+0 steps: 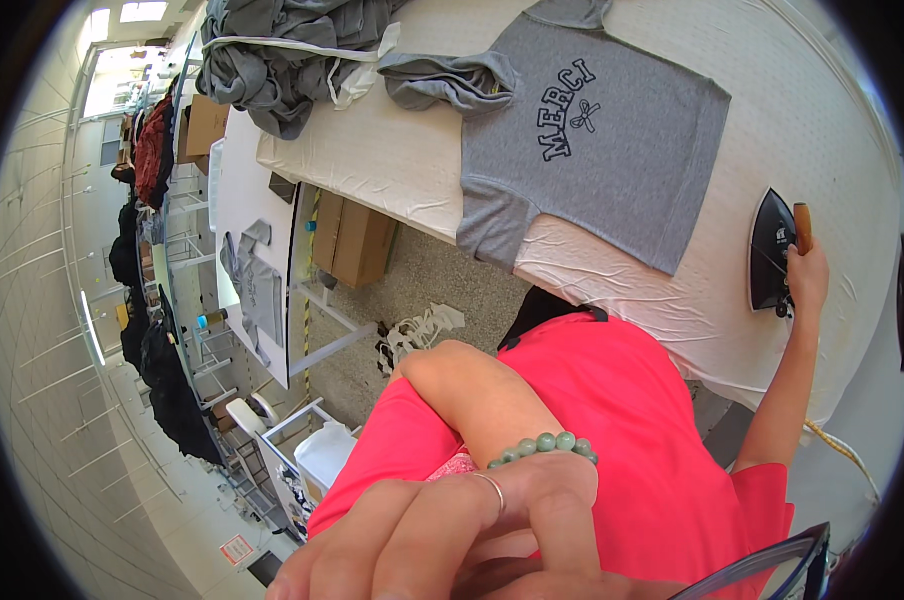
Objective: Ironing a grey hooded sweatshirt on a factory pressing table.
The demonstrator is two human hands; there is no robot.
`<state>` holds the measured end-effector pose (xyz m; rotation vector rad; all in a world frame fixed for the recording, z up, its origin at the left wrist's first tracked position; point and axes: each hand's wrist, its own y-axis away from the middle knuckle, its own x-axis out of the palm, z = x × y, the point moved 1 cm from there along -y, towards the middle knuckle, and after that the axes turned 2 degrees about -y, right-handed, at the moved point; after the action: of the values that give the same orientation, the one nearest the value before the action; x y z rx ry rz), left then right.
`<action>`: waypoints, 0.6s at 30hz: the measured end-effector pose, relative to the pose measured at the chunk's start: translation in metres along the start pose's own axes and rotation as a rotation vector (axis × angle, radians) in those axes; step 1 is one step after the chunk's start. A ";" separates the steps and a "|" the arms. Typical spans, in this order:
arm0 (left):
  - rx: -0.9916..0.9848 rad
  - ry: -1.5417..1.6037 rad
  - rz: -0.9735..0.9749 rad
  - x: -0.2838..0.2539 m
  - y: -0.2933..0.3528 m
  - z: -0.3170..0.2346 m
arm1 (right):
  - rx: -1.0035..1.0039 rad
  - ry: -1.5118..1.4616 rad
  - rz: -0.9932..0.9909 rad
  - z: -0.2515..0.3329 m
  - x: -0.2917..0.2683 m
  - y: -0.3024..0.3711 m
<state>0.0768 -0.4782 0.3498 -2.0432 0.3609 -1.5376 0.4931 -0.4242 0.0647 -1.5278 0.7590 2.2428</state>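
Note:
At the right, my right hand [808, 278] is wrapped round the wooden handle of a black iron [770, 250]. The iron is over the white-covered ironing table [612, 300], its tip pointing to the far side. Left of it a grey top [622, 150] lies spread out, with dark lettering and a bow motif; one sleeve drapes at the table edge and the other is bunched up. My left hand [422, 540] is raised close to the view at the bottom, wearing a ring and a green bead bracelet. Its fingers are stretched out with nothing visible in them; the lower part is cut off.
A heap of grey garments [282, 60] with white strips sits at the far left of the table. Beyond the table edge are a cardboard box [357, 240], white straps [427, 328] on the floor and a white side table [257, 190]. A cord [840, 445] hangs at the right.

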 end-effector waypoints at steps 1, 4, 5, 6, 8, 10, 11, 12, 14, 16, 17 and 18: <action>0.060 0.028 0.056 -0.005 0.000 0.003 | 0.011 0.000 0.007 0.001 -0.001 0.000; 0.183 0.079 0.172 -0.009 0.007 0.009 | 0.028 -0.003 0.021 0.000 0.000 0.001; 0.223 0.065 0.121 -0.005 0.013 0.008 | 0.023 0.008 0.015 -0.003 0.001 0.000; 0.262 0.052 0.071 0.000 0.020 0.007 | 0.019 0.018 0.010 -0.005 0.003 -0.001; 0.303 0.039 0.025 0.001 0.024 0.016 | 0.012 0.024 0.001 -0.008 0.006 -0.005; 0.529 -0.037 -0.081 0.010 0.016 0.037 | -0.034 0.001 -0.044 -0.010 0.008 -0.003; 0.641 -0.077 -0.138 0.011 0.013 0.041 | -0.055 -0.007 -0.064 -0.010 0.008 -0.001; 0.641 -0.080 -0.141 0.008 0.011 0.040 | -0.055 -0.005 -0.060 -0.011 0.007 -0.001; 0.404 -0.056 -0.048 0.001 0.008 0.036 | 0.004 -0.024 -0.005 -0.004 0.002 -0.001; 0.285 -0.045 -0.001 -0.005 0.007 0.026 | 0.034 -0.034 0.023 -0.001 0.002 -0.003; 0.202 -0.063 0.024 -0.005 0.006 0.014 | 0.026 -0.035 0.022 -0.002 0.003 -0.004; 0.118 -0.078 0.048 -0.006 0.005 0.003 | 0.019 -0.033 0.020 -0.002 0.002 -0.004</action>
<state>0.0784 -0.4781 0.3420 -1.9817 0.2805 -1.4126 0.4962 -0.4223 0.0607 -1.4771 0.7865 2.2632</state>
